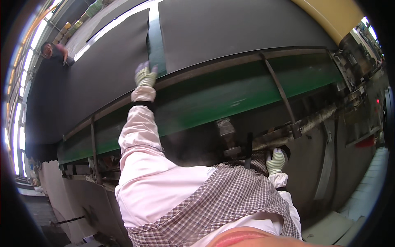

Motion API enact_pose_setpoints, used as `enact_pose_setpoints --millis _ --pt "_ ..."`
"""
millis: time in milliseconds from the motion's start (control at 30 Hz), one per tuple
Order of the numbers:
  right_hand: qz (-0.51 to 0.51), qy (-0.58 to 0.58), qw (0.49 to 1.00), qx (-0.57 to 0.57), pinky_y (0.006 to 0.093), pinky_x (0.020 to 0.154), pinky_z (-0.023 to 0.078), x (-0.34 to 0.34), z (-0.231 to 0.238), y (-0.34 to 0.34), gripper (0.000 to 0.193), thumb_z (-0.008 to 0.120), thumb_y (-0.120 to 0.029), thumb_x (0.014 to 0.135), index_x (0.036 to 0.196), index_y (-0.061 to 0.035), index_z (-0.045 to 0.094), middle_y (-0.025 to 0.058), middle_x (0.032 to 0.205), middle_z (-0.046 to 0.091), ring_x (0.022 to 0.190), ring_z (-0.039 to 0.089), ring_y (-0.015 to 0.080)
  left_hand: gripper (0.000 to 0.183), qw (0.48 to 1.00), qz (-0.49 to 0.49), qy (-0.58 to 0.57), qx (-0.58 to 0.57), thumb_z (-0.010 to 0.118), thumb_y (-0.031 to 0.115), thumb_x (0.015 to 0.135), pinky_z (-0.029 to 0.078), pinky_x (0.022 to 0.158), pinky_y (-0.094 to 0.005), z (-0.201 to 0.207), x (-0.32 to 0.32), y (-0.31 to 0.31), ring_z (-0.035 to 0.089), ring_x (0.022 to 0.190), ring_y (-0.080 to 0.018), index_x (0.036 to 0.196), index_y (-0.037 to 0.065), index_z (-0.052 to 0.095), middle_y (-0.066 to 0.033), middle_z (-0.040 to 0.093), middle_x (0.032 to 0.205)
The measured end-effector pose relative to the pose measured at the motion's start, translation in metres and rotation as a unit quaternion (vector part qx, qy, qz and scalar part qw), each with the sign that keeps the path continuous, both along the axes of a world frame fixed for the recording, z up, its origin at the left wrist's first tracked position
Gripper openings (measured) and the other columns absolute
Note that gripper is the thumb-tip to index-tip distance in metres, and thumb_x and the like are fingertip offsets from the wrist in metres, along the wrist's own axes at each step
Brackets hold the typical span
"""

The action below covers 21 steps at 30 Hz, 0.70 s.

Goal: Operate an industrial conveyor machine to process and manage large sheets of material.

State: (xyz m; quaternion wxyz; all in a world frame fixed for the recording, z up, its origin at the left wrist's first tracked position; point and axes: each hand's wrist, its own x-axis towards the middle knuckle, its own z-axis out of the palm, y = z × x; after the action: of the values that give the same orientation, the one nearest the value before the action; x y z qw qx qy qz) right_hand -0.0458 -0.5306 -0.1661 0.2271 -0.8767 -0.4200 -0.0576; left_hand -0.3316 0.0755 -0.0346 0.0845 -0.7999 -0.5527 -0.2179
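While left grip [145, 76] reaches, dark sheet [109, 61] underneath

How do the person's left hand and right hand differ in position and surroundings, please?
The left hand reaches far out from the body, while the right hand is low, close to the waist. The left hand is at the dark sheet, beside the blue-green strip; the right hand is beside the checkered apron. Both wear pale striped gloves. Whether either hand grips anything cannot be told.
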Motion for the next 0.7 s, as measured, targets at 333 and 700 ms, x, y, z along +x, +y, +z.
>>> enact_pose_setpoints --millis 333,700 --pt "0.009 0.018 1.000 0.018 0.0487 0.069 0.047 0.000 0.012 0.002 0.021 0.063 -0.021 0.080 0.092 -0.0034 0.062 0.0202 0.088 0.060 0.078 0.058 0.0390 0.048 0.976 -0.059 0.067 -0.200 0.047 0.054 0.089 0.039 0.102 -0.0448 0.027 0.073 -0.043 0.049 0.119 -0.0367 0.123 0.023 0.061 -0.0112 0.056 0.128" --pt "0.031 0.039 0.998 0.039 0.0478 0.067 0.048 0.003 0.009 0.002 0.020 0.065 -0.019 0.077 0.093 -0.0072 0.062 0.0176 0.085 0.060 0.075 0.059 0.0372 0.044 0.945 -0.285 0.000 -0.162 0.045 0.045 0.094 0.038 0.103 -0.0425 0.014 0.198 -0.072 0.048 0.122 -0.0338 0.125 0.018 0.059 -0.0093 0.056 0.129"
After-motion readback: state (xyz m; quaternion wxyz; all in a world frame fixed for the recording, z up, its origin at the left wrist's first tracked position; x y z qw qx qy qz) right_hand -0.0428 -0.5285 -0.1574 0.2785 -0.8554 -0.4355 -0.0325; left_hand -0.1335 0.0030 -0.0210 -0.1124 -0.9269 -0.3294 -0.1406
